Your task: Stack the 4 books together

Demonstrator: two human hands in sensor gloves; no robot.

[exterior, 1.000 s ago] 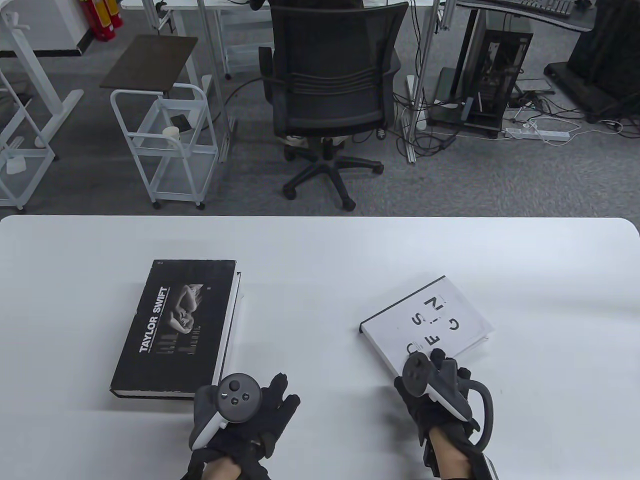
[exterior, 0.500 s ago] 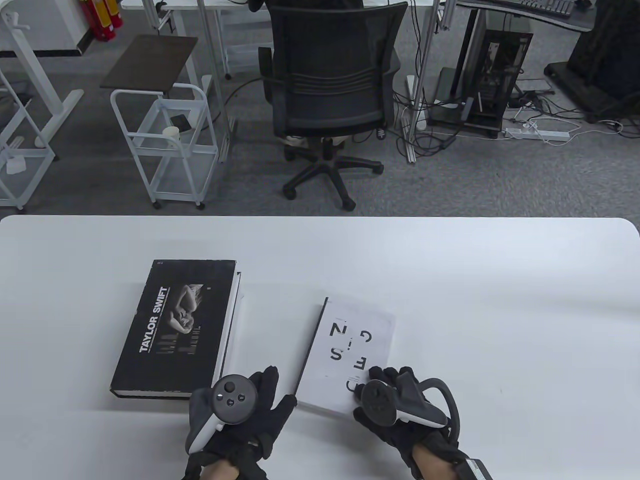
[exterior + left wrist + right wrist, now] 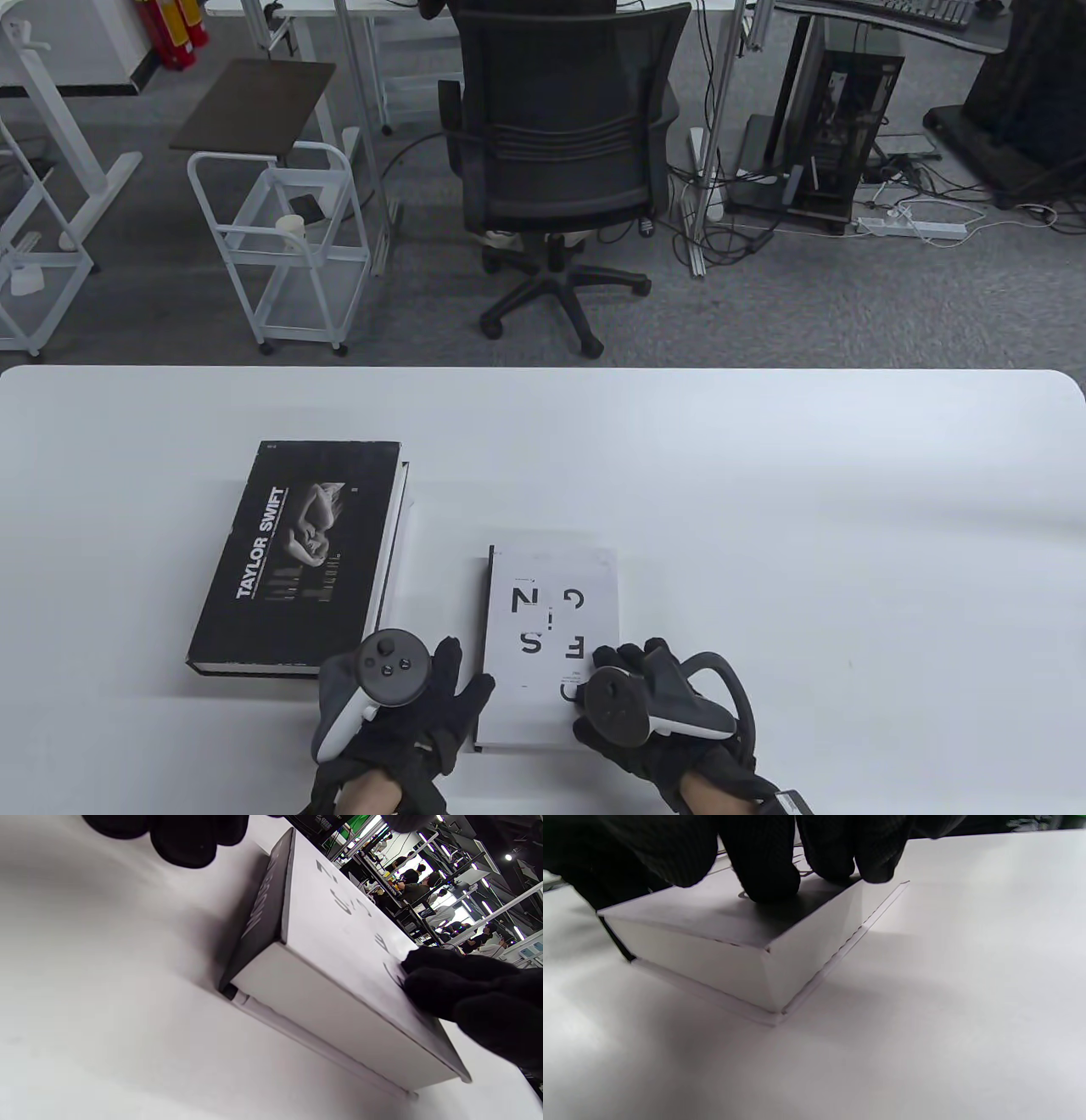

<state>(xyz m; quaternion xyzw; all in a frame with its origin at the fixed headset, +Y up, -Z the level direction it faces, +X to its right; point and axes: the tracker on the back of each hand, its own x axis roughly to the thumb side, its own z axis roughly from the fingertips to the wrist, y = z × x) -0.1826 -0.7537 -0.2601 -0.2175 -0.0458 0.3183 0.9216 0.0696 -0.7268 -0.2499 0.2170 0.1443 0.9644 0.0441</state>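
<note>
A black "Taylor Swift" book (image 3: 297, 556) lies at the table's left on top of another book whose edge (image 3: 405, 509) shows along its right side. A white book with scattered black letters (image 3: 551, 628) lies flat near the front edge, to the right of that stack. My right hand (image 3: 615, 671) presses its fingertips (image 3: 763, 874) on the white book's (image 3: 712, 938) near right corner. My left hand (image 3: 462, 671) is spread open beside the book's dark spine (image 3: 263, 912); its fingertips (image 3: 182, 840) hang just clear of it. The right hand's fingers (image 3: 462, 988) also show on the cover in the left wrist view.
The white table (image 3: 764, 475) stretches bare to the right and back. Beyond its far edge stand a black office chair (image 3: 560, 144) and a white trolley (image 3: 280, 246) on the floor.
My right hand has slid the white book left and toward me, turning it from skewed to roughly square with the table edge. It now lies beside my left hand, which barely moved.
</note>
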